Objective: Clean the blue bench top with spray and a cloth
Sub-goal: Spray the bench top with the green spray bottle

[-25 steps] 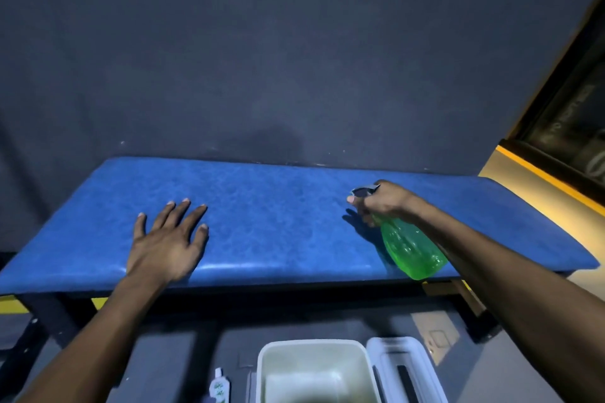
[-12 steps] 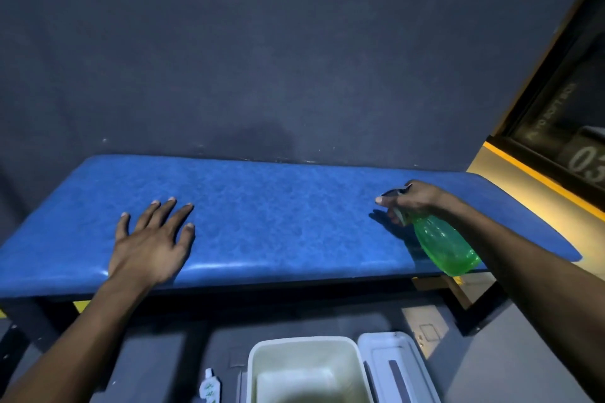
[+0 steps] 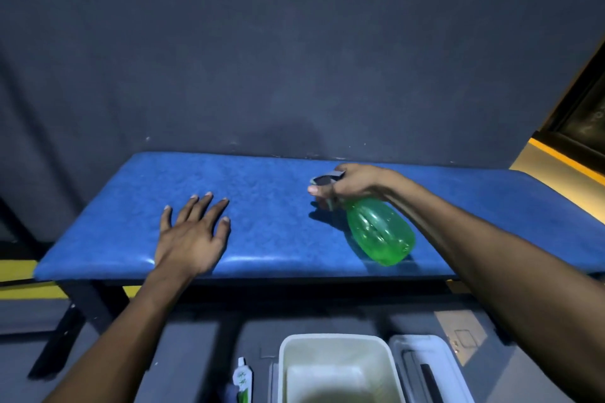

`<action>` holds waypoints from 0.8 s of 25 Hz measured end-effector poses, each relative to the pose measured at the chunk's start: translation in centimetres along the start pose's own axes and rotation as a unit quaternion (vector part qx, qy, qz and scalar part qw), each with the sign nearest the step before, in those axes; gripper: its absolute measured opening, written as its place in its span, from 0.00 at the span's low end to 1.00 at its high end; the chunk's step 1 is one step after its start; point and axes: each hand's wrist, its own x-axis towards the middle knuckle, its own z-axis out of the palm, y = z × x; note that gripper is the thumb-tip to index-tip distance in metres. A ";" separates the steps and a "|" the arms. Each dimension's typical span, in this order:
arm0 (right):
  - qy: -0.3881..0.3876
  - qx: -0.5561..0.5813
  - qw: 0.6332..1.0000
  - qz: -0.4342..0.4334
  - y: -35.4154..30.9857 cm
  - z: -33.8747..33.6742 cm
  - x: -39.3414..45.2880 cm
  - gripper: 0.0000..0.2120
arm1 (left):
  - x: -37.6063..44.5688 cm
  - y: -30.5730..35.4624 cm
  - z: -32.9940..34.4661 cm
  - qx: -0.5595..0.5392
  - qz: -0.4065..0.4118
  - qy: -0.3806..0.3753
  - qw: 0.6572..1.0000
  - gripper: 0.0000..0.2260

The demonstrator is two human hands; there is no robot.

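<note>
In the head view, the right hand point(image 3: 352, 185) is seen clenched around the trigger head of a green spray bottle point(image 3: 379, 232), tilted above the blue bench top point(image 3: 278, 222). The left hand point(image 3: 191, 235) is laid flat, fingers spread, holding nothing. Since half a second earlier, the bottle has been drawn leftward; both forearms are extended forward.

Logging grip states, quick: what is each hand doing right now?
Left hand: open, flat on the blue bench top, holding nothing.
Right hand: closed on the green spray bottle.
</note>
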 end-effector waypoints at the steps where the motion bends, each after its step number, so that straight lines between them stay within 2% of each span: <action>1: 0.003 0.029 1.000 -0.010 -1.3 1.1 0.6 0.18 | -0.1 0.1 0.0 0.000 0.001 0.001 1.000 0.28; 4: 0.029 0.024 0.999 0.004 -3.5 3.7 2.5 0.24 | -0.1 0.1 0.0 -0.004 0.000 0.008 1.000 0.27; 7: 0.003 0.003 1.000 0.019 -3.9 3.5 2.6 0.26 | -0.1 0.0 0.1 -0.005 -0.001 0.010 1.000 0.27; 10: -0.004 0.074 0.997 0.021 -3.4 2.6 2.1 0.23 | -0.1 0.0 0.1 -0.011 -0.002 0.016 1.000 0.27; 12: 0.027 0.116 0.992 0.046 -2.1 2.3 1.6 0.20 | -0.1 0.0 0.2 -0.012 -0.001 0.016 1.000 0.27; 17: 0.033 0.009 0.993 0.109 2.9 -2.5 -1.0 0.29 | -0.2 -0.3 0.4 -0.007 0.005 0.026 1.000 0.27; 20: 0.089 0.071 0.985 0.130 6.4 -5.6 -2.4 0.22 | -0.2 -0.2 0.6 0.001 0.006 0.028 1.000 0.28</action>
